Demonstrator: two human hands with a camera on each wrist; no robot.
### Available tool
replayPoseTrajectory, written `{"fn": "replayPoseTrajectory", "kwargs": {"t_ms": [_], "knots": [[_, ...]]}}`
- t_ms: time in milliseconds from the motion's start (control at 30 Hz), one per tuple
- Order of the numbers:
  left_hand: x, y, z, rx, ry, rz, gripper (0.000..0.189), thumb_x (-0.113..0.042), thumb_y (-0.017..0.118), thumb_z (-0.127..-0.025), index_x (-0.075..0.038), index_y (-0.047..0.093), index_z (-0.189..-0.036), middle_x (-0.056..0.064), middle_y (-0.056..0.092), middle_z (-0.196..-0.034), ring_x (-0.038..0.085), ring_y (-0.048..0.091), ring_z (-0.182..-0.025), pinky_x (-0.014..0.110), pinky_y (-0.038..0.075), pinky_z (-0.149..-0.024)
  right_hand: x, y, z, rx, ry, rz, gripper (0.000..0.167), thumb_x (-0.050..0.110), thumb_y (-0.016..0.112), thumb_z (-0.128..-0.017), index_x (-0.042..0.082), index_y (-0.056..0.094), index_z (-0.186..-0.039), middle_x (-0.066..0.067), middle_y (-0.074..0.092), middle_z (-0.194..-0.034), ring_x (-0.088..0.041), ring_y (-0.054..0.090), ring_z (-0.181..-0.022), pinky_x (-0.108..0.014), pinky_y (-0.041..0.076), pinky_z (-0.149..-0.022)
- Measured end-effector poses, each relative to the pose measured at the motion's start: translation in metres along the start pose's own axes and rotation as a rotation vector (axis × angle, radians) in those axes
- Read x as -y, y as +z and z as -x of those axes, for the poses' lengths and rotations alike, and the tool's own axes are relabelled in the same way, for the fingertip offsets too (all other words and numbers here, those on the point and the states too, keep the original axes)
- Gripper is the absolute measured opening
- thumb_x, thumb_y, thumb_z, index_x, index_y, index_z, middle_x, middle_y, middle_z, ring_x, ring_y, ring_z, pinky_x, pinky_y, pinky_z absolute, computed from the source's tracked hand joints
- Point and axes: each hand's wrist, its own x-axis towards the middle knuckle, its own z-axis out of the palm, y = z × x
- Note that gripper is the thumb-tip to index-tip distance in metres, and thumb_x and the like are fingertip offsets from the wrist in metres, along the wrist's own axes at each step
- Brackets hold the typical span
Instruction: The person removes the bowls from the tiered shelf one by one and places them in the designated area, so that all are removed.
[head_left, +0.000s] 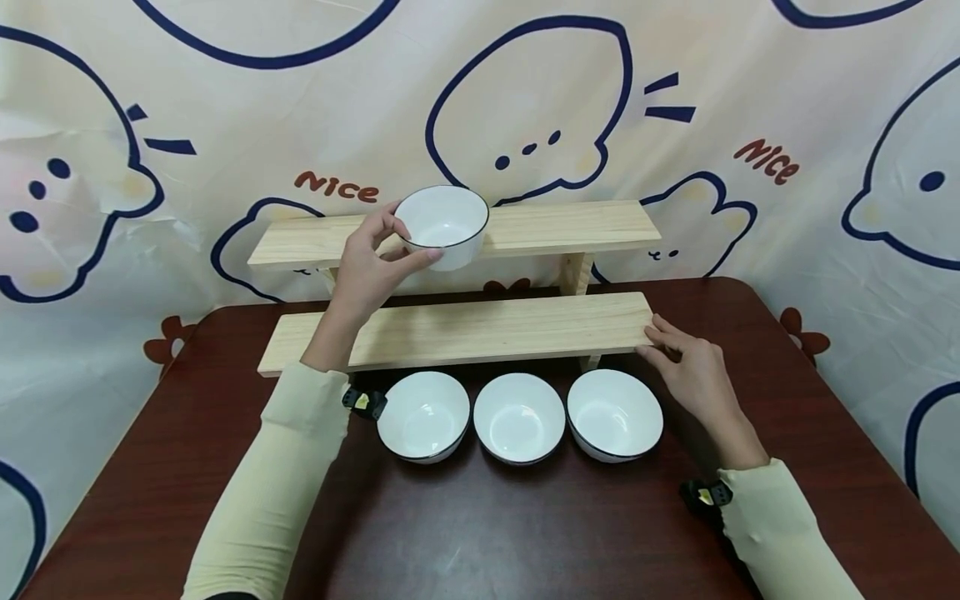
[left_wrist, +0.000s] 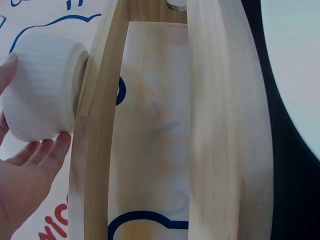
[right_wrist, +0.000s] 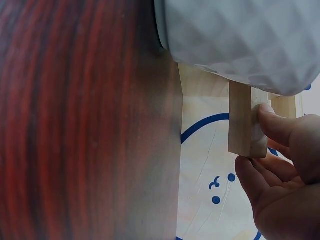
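Observation:
My left hand (head_left: pixel 371 267) holds a white bowl (head_left: pixel 444 223) with a dark rim by its side, thumb at the front and fingers behind. The bowl is upright and overlaps the upper board (head_left: pixel 570 229) of a two-tier wooden shelf. In the left wrist view, the bowl's base (left_wrist: pixel 77 82) is right at that board's edge. At the right end of the lower board (head_left: pixel 487 332), my right hand (head_left: pixel 693 371) grips the wood, with the thumb on one face and the fingers around the end, as the right wrist view also shows.
Three more white bowls stand in a row before the shelf: a left bowl (head_left: pixel 423 415), a middle bowl (head_left: pixel 520 417) and a right bowl (head_left: pixel 615 412). The dark wooden table (head_left: pixel 465 533) backs onto a patterned cloth (head_left: pixel 720 50).

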Motion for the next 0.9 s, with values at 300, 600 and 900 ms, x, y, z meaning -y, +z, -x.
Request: {"fn": "replayPoseTrajectory", "kwargs": {"t_ms": [300, 600, 900], "knots": [[0.002, -0.011, 0.01, -0.004, 0.012, 0.004, 0.04, -0.014, 0.089, -0.08, -0.005, 0.054, -0.095, 0.001, 0.044, -0.155, 0.029, 0.044, -0.139, 0.043, 0.05, -0.102, -0.002, 0.001, 0.0, 0.004, 0.005, 0.01, 0.039, 0.006, 0.075, -0.092, -0.011, 0.063, -0.125, -0.027, 0.055, -0.138, -0.047, 0.053, -0.125, -0.063, 0.045, -0.095], [0.004, -0.024, 0.023, -0.013, 0.022, -0.005, 0.041, -0.011, 0.089, -0.078, 0.0, 0.054, -0.095, 0.001, 0.045, -0.154, 0.033, 0.061, -0.121, 0.027, 0.057, -0.086, -0.002, 0.002, 0.0, 0.007, 0.013, 0.016, 0.039, 0.005, 0.075, -0.092, -0.01, 0.063, -0.126, -0.027, 0.055, -0.138, -0.047, 0.053, -0.125, -0.063, 0.046, -0.095], [0.002, -0.036, 0.037, -0.052, 0.032, -0.047, 0.04, -0.009, 0.089, -0.078, 0.001, 0.054, -0.094, 0.0, 0.049, -0.152, 0.027, 0.051, -0.134, 0.038, 0.053, -0.096, -0.001, 0.001, 0.0, 0.006, 0.012, 0.02, 0.04, 0.005, 0.075, -0.092, -0.01, 0.063, -0.126, -0.027, 0.055, -0.139, -0.048, 0.053, -0.125, -0.063, 0.046, -0.095]]}}
